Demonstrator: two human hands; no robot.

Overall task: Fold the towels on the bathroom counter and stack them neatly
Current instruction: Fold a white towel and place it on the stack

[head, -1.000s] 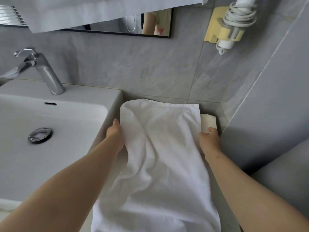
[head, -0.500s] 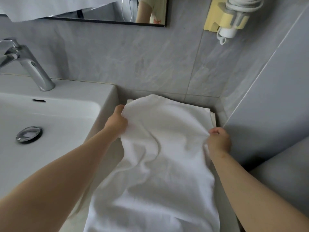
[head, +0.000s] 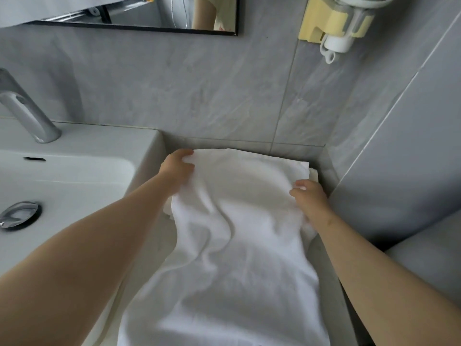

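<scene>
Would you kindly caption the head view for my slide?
Left hand and right hand grip a rumpled white cloth towel beside the white ceramic sink.

A white sink (head: 99, 138) with a chrome faucet (head: 27, 116) sits left; far right, a yellow wall holder (head: 314, 21) (cord coiled) hangs beside a mirror (head: 149, 13).

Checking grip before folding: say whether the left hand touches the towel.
Touching. Head view: the left hand grips the white towel at its far-left corner.
</scene>
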